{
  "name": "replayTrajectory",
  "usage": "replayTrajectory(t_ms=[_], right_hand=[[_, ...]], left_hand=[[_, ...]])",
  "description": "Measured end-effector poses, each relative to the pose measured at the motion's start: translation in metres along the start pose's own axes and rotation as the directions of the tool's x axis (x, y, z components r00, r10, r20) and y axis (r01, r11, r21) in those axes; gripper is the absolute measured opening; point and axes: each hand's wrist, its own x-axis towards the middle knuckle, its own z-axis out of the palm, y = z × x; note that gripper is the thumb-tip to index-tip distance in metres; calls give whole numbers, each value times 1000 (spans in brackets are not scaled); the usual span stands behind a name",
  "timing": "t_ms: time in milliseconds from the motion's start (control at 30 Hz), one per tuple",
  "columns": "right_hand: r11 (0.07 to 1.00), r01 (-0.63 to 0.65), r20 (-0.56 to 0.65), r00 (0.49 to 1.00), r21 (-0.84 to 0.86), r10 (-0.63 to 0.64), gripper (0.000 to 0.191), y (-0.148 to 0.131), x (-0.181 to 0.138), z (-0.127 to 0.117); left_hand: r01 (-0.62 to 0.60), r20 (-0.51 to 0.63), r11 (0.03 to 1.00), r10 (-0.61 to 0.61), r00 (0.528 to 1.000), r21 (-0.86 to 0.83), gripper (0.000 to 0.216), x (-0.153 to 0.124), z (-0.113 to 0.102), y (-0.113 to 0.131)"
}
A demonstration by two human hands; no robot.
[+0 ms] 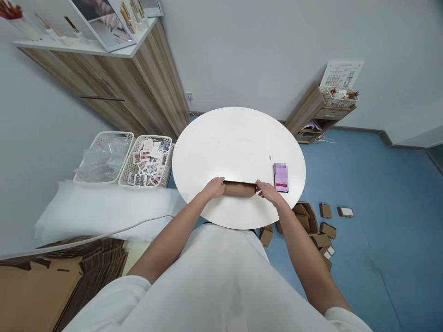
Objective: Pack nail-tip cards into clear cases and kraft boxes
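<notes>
Your white shirt fills the bottom of the view, and your two bare forearms reach forward from it over a round white table. Between your hands, at the near part of that table, sits a long, narrow brown cardboard box, its length running left to right. Your left hand has its grip closed about the box's left end, fingers bent at the corner. Your right hand is at the opposite end, thumb by the upper corner and the other fingers curled below; you cannot tell from here whether that grip pinches the cardboard or only touches it. Just beyond your right hand lies a phone with a lit pink-purple screen.

To your left, two white baskets stand side by side: one holds clear plastic bags, the other a heap of small printed cards. Nearer you are white sheets with a pale cable across them, then a stack of flattened brown cardboard. On your right, small brown boxes lie scattered on the blue floor.
</notes>
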Motion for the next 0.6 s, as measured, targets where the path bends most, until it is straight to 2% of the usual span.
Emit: replayTrajectory(t_ms=[100,233,367,600], right_hand=[[997,78,-2,997,-5,-78,44,3,-2,-1],[995,88,-11,996,-40,-89,36,5,-2,1],[995,75,-32,997,-68,-77,37,3,-1,2],[986,83,-22,996,-147,-87,37,-4,0,1]], left_hand=[[-17,-55,998,14,998,-52,29,-8,3,-6],[-42,-42,995,38,998,-88,57,-20,4,-14],[-78,-44,995,75,996,-59,54,-21,3,-15],[-67,-43,996,64,997,-62,49,-15,1,-11]])
